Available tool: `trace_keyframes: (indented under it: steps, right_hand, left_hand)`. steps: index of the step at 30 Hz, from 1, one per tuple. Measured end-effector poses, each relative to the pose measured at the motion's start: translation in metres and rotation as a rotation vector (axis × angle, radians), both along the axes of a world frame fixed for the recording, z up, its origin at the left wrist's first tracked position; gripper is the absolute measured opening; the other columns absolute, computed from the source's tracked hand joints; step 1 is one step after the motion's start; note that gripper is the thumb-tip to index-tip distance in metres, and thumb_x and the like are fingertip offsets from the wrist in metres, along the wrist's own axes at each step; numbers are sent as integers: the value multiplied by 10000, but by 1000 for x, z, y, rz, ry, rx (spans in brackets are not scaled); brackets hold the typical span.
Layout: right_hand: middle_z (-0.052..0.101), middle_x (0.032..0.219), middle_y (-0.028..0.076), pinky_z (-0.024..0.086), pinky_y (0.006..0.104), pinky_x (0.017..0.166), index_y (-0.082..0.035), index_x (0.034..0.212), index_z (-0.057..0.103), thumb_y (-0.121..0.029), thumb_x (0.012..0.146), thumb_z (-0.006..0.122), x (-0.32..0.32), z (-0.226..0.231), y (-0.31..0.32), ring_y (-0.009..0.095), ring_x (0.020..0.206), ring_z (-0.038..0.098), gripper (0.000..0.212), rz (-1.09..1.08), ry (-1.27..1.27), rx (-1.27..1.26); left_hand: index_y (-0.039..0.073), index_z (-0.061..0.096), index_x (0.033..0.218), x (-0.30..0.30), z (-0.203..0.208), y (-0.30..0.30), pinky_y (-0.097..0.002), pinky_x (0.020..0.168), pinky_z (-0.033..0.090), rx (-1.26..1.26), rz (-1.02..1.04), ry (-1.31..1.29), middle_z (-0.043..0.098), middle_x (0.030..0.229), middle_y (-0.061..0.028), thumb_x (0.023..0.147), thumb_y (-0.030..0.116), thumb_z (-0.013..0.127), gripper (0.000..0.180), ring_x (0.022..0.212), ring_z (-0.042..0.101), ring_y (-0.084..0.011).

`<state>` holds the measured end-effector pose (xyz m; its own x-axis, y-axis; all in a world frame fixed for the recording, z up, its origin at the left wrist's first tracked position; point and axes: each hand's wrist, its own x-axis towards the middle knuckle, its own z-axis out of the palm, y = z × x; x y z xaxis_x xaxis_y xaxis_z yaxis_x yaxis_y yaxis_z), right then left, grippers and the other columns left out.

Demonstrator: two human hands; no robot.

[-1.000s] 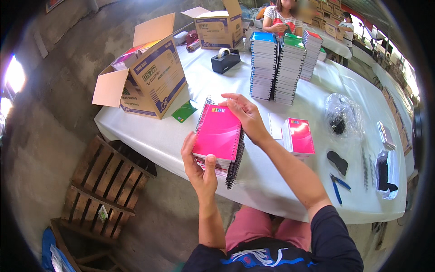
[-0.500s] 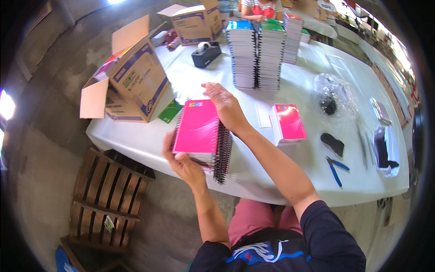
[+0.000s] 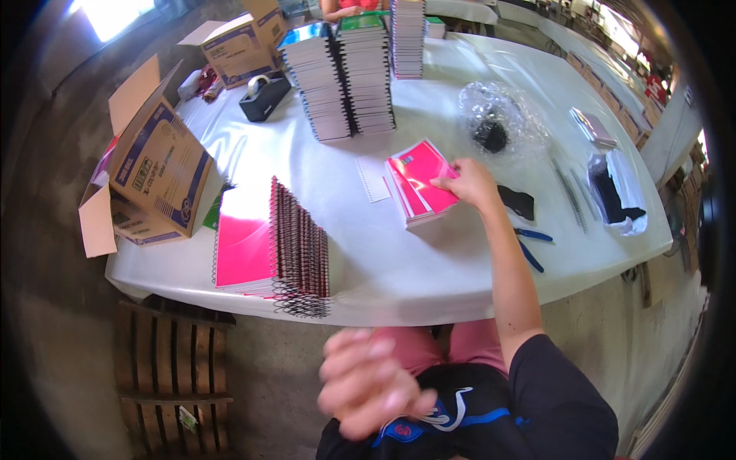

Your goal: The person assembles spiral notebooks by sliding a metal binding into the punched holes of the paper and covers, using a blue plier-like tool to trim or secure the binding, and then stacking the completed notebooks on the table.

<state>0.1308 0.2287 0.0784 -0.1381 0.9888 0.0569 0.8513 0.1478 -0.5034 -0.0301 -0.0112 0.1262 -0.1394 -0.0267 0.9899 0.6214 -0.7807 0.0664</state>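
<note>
Pink notebook stack (image 3: 264, 245) now set down on the table (image 3: 429, 268); left hand (image 3: 368, 383) withdrawn, empty, fingers loosely spread; right hand (image 3: 469, 184) pinches a small pink notebook (image 3: 422, 180).

A long white table (image 3: 429, 261) stands on a grey concrete floor (image 3: 46, 307), a wooden pallet (image 3: 172, 368) beneath, daylight glaring top left.
</note>
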Motion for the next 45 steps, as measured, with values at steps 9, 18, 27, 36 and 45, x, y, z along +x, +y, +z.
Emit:
trace_keyframes:
  steps: [9, 18, 27, 36, 45]
  right_hand:
    - [636, 773, 155, 486, 386, 616, -72, 919, 616, -122, 719, 705, 27, 33, -94, 346, 716, 620, 224, 434, 103, 275]
    - [493, 1331, 159, 409, 387, 992, -92, 1266, 525, -177, 763, 698, 190, -9, -54, 330, 1187, 502, 538, -64, 181, 188]
    - [650, 883, 214, 498, 489, 759, -105, 1345, 429, 39, 780, 541, 308, -72, 42, 399, 894, 623, 594, -455, -392, 253]
    - [582, 1005, 102, 451, 318, 803, -128, 1355, 477, 25, 826, 493, 222, 10, -42, 174, 903, 562, 550, 61, 414, 10]
    - [606, 841, 76, 441, 282, 694, -87, 1041, 681, -106, 833, 668, 107, -21, -127, 177, 773, 552, 209, 301, 577, -48]
  left_hand:
    - [153, 554, 1225, 56, -42, 58, -581, 1018, 203, -723, 295, 127, 541, 1215, -104, 789, 281, 688, 474, 1164, 507, -296]
    - [136, 597, 901, 80, -114, 75, -718, 996, 44, -1035, 463, 345, 495, 1015, -57, 588, 620, 752, 597, 1140, 435, -291]
    - [88, 508, 733, 94, -104, 89, -625, 942, 191, -896, 535, 264, 429, 1073, -150, 465, 470, 832, 568, 1219, 308, -400]
    - [89, 504, 725, 93, -122, 87, -638, 959, 170, -863, 450, 120, 453, 1063, -120, 476, 531, 806, 591, 1174, 351, -388]
    - [140, 494, 773, 75, -119, 96, -602, 1000, 172, -814, 454, 182, 464, 816, -59, 473, 542, 803, 590, 937, 462, -293]
